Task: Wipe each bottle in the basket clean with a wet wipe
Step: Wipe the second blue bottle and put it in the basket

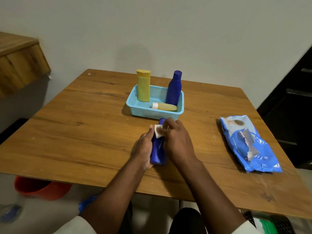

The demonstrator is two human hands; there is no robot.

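Note:
My left hand (143, 147) grips a blue bottle (157, 152) lying lengthwise just above the table, its cap pointing at the basket. My right hand (175, 139) presses a small white wet wipe (158, 131) against the bottle's upper part near the neck. Behind them stands a light blue mesh basket (135, 105). Inside it a tall yellow bottle (143, 86) stands at the left, a tall blue bottle (173, 88) stands at the right, and a small yellowish bottle with a white cap (164, 106) lies along the front.
A blue wet wipe pack (249, 144) lies on the right of the wooden table (84, 132). A red bucket (40, 188) sits on the floor at the left, below the table's edge. A dark cabinet (295, 107) stands at the right.

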